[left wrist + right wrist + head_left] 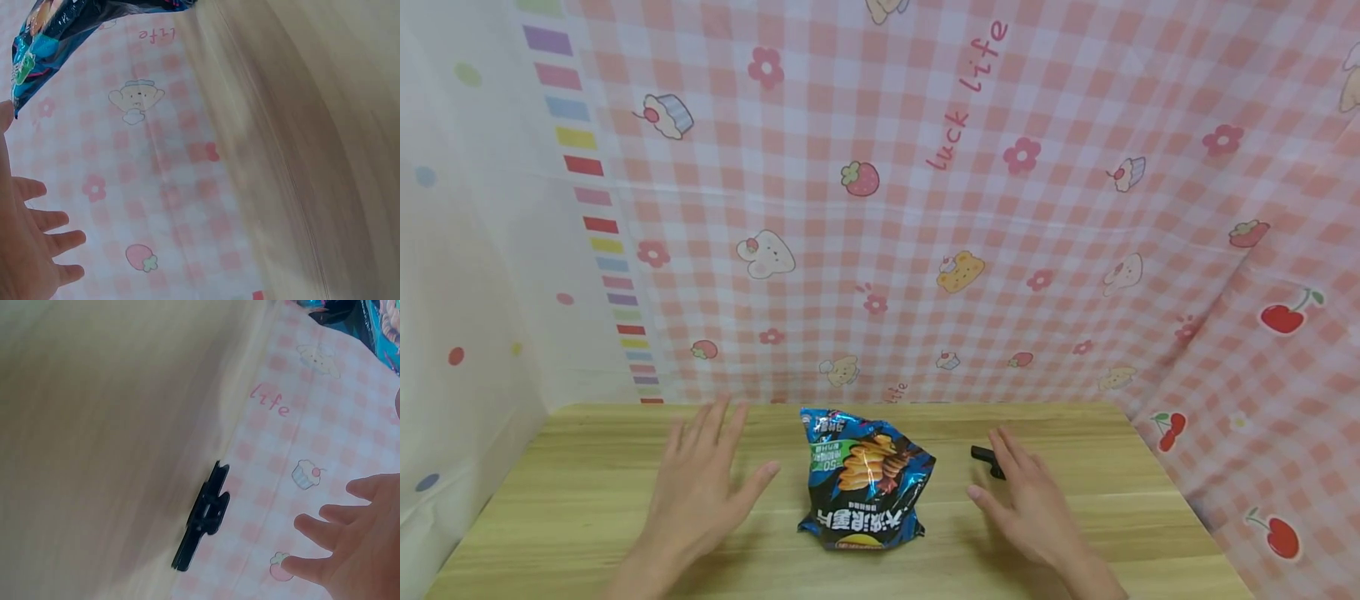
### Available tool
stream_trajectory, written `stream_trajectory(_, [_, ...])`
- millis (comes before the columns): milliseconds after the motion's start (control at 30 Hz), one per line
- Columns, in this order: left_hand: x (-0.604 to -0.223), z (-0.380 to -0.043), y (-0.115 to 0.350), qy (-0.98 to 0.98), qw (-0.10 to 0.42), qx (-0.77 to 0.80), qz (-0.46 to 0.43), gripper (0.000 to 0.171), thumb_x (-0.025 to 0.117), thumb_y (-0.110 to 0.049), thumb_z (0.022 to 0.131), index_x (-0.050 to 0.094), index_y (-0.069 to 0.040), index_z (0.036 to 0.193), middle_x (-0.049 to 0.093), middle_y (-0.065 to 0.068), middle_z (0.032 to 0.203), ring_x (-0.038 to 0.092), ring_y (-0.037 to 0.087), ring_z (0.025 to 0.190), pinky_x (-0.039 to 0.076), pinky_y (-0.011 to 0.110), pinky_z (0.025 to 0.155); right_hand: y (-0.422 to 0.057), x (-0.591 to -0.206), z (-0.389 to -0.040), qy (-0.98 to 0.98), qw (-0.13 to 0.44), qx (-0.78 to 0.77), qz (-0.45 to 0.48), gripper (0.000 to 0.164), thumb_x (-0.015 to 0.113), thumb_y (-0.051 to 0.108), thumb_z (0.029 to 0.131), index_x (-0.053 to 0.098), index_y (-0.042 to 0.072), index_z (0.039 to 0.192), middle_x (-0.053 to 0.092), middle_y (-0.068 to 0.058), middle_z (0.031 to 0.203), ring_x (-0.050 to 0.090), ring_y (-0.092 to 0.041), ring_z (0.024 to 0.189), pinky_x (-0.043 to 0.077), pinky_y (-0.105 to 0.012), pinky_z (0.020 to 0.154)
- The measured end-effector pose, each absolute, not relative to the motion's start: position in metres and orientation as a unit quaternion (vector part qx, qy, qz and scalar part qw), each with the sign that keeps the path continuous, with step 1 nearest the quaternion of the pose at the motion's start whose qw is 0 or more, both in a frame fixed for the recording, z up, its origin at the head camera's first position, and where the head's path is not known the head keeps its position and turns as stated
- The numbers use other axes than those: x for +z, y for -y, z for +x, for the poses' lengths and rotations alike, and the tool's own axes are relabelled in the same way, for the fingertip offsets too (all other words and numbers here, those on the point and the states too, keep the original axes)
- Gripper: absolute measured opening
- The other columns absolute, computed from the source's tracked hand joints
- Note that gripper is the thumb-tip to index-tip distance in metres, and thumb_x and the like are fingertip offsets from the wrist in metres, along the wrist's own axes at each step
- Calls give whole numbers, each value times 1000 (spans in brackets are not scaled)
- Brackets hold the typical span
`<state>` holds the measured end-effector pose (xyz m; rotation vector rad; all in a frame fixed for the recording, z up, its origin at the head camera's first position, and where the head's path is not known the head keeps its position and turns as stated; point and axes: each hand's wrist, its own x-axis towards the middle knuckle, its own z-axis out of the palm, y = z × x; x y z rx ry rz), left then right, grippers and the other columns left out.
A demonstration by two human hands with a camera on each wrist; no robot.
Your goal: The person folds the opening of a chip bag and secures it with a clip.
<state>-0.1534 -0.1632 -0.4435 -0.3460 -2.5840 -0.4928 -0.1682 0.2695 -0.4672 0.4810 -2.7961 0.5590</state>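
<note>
A blue and black bag of potato chips (868, 483) stands on the wooden table between the two hands, its printing upside down in the head view. To its left, the left hand (700, 483) is held with fingers spread and nothing in them; the bag's corner (37, 62) shows at the top of the left wrist view. On the other side the right hand (1030, 508) has its fingers extended and holds nothing. Beside its fingertips lies a black clip (203, 515), partly covered by that hand in the head view.
The wooden tabletop (760, 567) ends at a pink checked cloth (910, 217) hanging behind it. More cloth with cherries (1285, 317) hangs along the right side, and a white dotted cloth (467, 250) along the left.
</note>
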Motion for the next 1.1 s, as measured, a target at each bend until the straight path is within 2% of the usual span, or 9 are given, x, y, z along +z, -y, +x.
stream_trajectory(300, [-442, -158, 153, 932, 270, -195, -146, 83, 68, -53, 94, 43, -4, 156, 40, 28, 159, 39, 48, 143, 27, 67, 116, -256, -467, -166, 951, 134, 227, 161, 78, 71, 43, 99, 39, 6, 160, 39, -21, 163, 42, -48, 144, 34, -70, 112])
stream_trajectory(433, [-439, -160, 147, 928, 273, -203, -150, 83, 69, -54, 94, 43, -5, 156, 40, 27, 159, 41, 47, 142, 28, 67, 116, -250, -466, -164, 944, 137, 257, 157, 74, 70, 42, 100, 41, 7, 159, 42, -20, 161, 43, -49, 143, 37, -73, 108])
stream_trajectory(667, [-434, -161, 137, 929, 261, -218, -146, 84, 71, -54, 94, 43, -7, 157, 39, 24, 161, 40, 47, 143, 28, 68, 116, -241, -466, -163, 931, 140, 297, 157, 70, 70, 41, 101, 45, 9, 157, 44, -16, 161, 45, -46, 143, 39, -72, 107])
stream_trajectory(867, [-431, -162, 131, 922, 277, -219, -156, 86, 71, -56, 92, 42, -8, 157, 40, 23, 161, 43, 46, 142, 30, 68, 115, -234, -466, -162, 925, 147, 314, 156, 66, 69, 39, 101, 47, 9, 155, 47, -19, 158, 48, -48, 140, 39, -74, 106])
stream_trajectory(1100, [-426, -166, 123, 920, 279, -218, -170, 84, 70, -57, 92, 45, -6, 155, 41, 21, 161, 43, 43, 143, 31, 66, 116, -225, -466, -163, 910, 145, 355, 155, 62, 71, 35, 100, 49, 10, 153, 54, -15, 151, 58, -40, 129, 44, -71, 102])
